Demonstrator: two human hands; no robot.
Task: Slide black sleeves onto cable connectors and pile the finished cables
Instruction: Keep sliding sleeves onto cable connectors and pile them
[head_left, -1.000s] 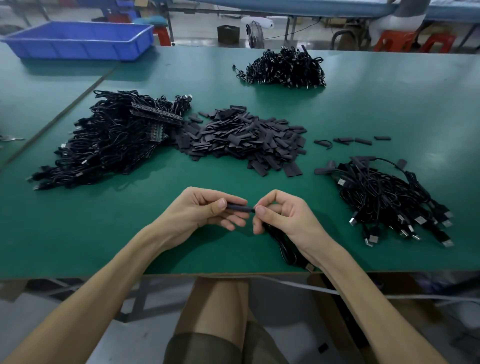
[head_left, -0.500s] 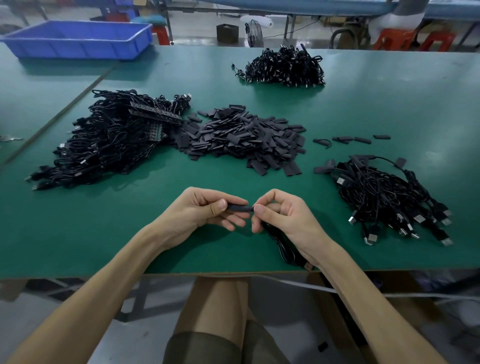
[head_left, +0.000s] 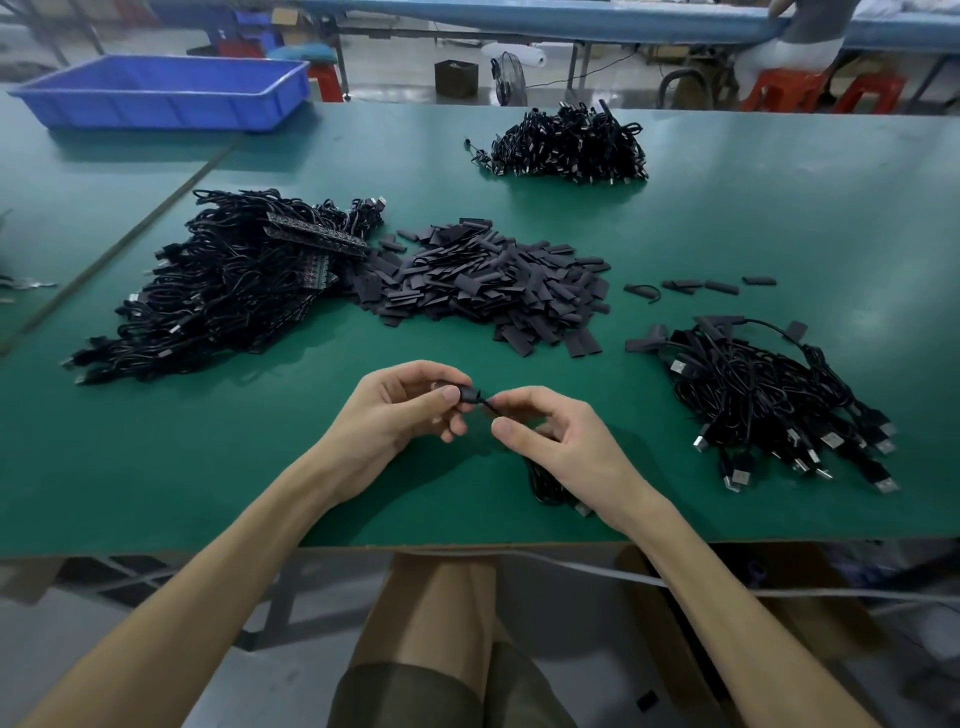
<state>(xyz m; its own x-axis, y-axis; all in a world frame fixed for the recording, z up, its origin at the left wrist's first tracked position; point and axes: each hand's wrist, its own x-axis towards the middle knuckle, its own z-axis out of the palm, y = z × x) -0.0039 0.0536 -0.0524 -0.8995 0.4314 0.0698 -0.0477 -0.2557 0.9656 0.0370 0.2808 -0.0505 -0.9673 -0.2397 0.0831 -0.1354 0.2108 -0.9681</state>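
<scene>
One blue bin (head_left: 156, 96), contents unseen.

Green table (head_left: 779, 218); blue bin (head_left: 161, 93); red stools (head_left: 826, 91), perhaps fan (head_left: 506, 78)

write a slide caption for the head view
Both hands work a black sleeve along a cable on the green table.

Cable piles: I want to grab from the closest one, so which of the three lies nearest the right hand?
The cable pile at the table's right, beside the right hand, with metal plugs fanned toward the table edge. The big left pile and far pile lie farther off.
</scene>
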